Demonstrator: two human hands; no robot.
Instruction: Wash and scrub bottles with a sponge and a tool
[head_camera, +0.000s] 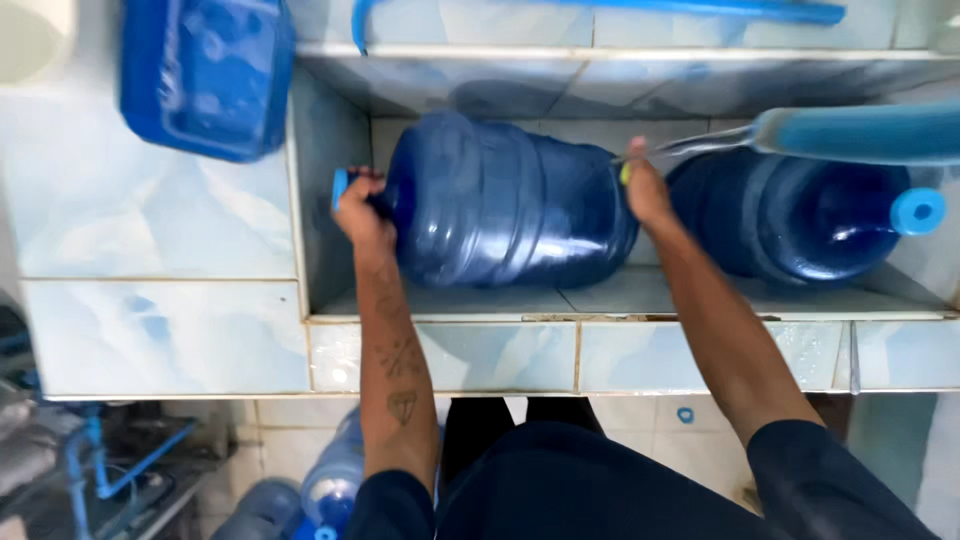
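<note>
A large blue water jug (505, 205) lies on its side in a tiled basin (450, 300), neck pointing left. My left hand (362, 215) grips the jug's neck just behind its light-blue cap (340, 187). My right hand (643, 188) is at the jug's base end, holding a small yellow-tipped object I cannot make out; a thin water jet streaks toward it from a blue hose nozzle (860, 133) at the right. A second blue jug (800, 215) lies to the right, its light-blue mouth (917, 210) facing right.
A blue plastic crate (205, 75) rests on the tiled ledge at upper left. A blue pipe (600, 10) runs along the back wall. More jugs (335, 480) stand on the floor below, beside blue tubing (110, 465) at lower left.
</note>
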